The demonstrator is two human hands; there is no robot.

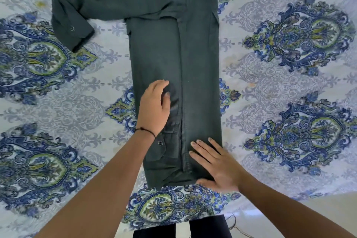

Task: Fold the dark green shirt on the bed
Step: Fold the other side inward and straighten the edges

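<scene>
Your left hand [154, 106] and right hand [212, 166], fingers flat, pin the dark green shirt [173, 54] to hold its folds. Its 10 o'clock sleeve [73, 15] lies loose.

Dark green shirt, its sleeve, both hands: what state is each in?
dark green shirt: sides folded in, a long strip lying flat on the bedsheet.
sleeve: unfolded, sticking out at far left.
left hand: rests on the shirt's middle.
right hand: flat, fingers straight, pressing the near hem.

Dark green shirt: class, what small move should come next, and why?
Probably the left hand should fold the loose sleeve inward: the shirt is already a narrow strip, right hand flat on it, while that sleeve sprawls on the bedspread.
</scene>
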